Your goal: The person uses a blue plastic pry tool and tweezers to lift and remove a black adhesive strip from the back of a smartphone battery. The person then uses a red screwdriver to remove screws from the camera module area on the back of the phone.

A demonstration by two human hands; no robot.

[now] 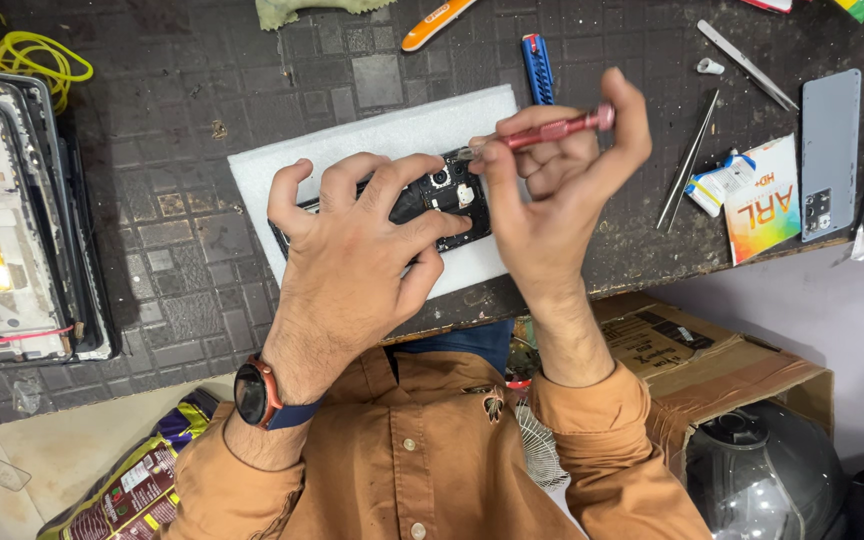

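My left hand [357,235] lies spread over an opened black phone [449,192], pressing it onto a white foam pad [382,135]. The phone's camera end and inner boards show between my fingers. My right hand [552,190] grips a red metal screwdriver [552,129], held nearly level, with its tip pointing left at the phone's top edge near my left fingertips. A dark watch with a reddish rim sits on my left wrist. My sleeves are orange-brown.
A stack of phone frames and screens [12,230] lies at the left, with yellow cable [22,55] behind it. Tweezers [687,160], a blue tool [537,65], an orange tool [434,25], a grey phone back [830,150] and a small box [762,200] lie to the right. A cardboard box [702,360] stands below the table edge.
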